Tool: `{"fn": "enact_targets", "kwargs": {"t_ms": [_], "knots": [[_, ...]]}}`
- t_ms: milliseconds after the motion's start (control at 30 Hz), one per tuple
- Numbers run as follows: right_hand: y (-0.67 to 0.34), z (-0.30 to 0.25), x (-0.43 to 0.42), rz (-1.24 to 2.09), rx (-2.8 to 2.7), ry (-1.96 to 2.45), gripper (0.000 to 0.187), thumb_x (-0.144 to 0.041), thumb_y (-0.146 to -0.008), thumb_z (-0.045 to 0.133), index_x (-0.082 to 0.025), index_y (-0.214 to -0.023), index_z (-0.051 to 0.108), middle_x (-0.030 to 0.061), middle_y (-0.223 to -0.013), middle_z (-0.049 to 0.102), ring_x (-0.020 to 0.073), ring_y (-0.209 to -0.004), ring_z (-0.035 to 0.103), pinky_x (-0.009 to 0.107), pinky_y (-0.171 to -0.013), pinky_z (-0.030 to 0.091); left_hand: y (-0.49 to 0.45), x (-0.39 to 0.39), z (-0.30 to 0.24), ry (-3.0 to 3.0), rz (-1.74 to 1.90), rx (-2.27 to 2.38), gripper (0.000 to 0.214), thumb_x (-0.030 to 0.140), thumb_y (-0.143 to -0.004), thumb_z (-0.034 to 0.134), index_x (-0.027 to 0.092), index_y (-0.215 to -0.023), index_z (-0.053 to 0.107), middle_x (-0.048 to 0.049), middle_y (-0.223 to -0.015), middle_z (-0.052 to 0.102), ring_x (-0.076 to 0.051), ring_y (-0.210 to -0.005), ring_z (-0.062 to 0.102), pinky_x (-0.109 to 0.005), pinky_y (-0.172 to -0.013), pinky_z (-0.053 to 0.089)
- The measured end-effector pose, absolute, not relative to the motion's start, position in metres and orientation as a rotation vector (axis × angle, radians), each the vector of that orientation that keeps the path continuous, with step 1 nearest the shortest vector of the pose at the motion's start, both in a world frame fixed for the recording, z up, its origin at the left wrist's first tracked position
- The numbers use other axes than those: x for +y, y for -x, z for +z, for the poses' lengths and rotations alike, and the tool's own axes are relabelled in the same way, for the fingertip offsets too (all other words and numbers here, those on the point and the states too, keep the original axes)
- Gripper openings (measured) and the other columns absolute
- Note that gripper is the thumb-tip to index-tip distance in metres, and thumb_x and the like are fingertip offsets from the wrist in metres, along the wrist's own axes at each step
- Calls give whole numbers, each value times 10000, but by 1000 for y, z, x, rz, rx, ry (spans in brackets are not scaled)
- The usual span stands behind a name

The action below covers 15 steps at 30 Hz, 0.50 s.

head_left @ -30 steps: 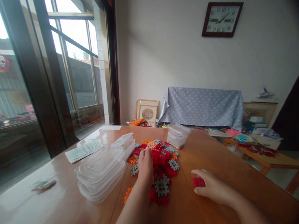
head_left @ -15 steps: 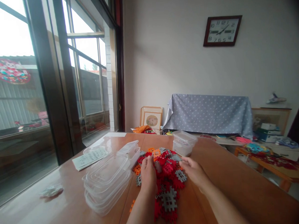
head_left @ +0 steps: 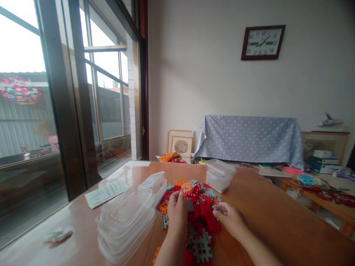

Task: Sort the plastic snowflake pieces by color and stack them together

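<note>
A heap of flat interlocking plastic blocks (head_left: 199, 215), red, grey and orange with notched edges, lies on the wooden table in front of me. My left hand (head_left: 177, 210) is closed over the heap's left side, its fingers pinching a grey block (head_left: 189, 205) that is partly hidden. At the heap's right edge, my right hand (head_left: 229, 218) grips another small grey block (head_left: 218, 208) between thumb and fingers. A larger grey window-like block (head_left: 202, 248) rests on red ones at the near end of the heap.
Left of the heap are stacked clear plastic lids (head_left: 125, 223) and an open clear box (head_left: 154, 186). Another lidded clear box (head_left: 219, 174) stands behind it on the right. Written paper sheets (head_left: 107, 192) and a small crumpled packet (head_left: 58, 234) lie further left on the table (head_left: 277, 219).
My right hand, apart from the blocks before, has come down and taken a grey block from the heap's right edge. My left hand stays at the heap's left side. The view has tilted slightly.
</note>
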State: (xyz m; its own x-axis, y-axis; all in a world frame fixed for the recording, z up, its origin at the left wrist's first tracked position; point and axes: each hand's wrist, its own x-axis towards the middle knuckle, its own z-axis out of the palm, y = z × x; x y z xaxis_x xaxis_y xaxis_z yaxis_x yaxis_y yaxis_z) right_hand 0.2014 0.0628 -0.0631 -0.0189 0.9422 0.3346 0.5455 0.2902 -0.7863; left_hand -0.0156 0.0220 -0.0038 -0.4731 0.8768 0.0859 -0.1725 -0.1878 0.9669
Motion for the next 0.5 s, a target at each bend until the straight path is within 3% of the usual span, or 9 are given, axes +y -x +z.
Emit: {"fn": "enact_targets", "kwargs": {"t_ms": [133,233,300,400,500], "knots": [[-189,-50,57,868,-1443,1156,653,-641,-854,614,-176,-1313,626,153,-1327,688,304,-1215,664,415,-1009,548,15,25,-7,-907,1715,1299,449,545,-832,602,168,-1064,674,-94,-1009,709,-253,-934,634,-349,-852,475],[-184,-43,47,858,-1520,1156,681,-680,-848,606,-200,-1330,634,139,-1374,658,310,-1299,601,431,-1096,483,16,28,-11,-1029,1722,1337,438,496,-874,565,158,-1136,664,-137,-1127,707,-283,-1045,639,-378,-929,466],[-184,-42,39,734,-1724,1219,724,-690,-812,645,-230,-1371,620,122,-1476,573,327,-1402,492,475,-1180,382,17,29,-13,-1169,1745,1416,424,459,-893,550,158,-1172,658,-159,-1219,683,-297,-1147,614,-397,-1010,429],[-183,-46,28,619,-2048,1281,899,-686,-736,731,-304,-1509,476,79,-1647,327,361,-1534,233,561,-1242,212,18,26,-14,-1400,1681,1623,385,401,-882,566,175,-1177,668,-174,-1274,662,-328,-1260,554,-437,-1104,344],[-181,-53,22,617,-2286,1274,1079,-684,-661,793,-339,-1573,330,65,-1679,212,394,-1552,113,611,-1243,121,16,18,-15,-1534,1473,1851,385,399,-831,634,203,-1159,684,-185,-1338,633,-402,-1389,420,-545,-1174,181]]}}
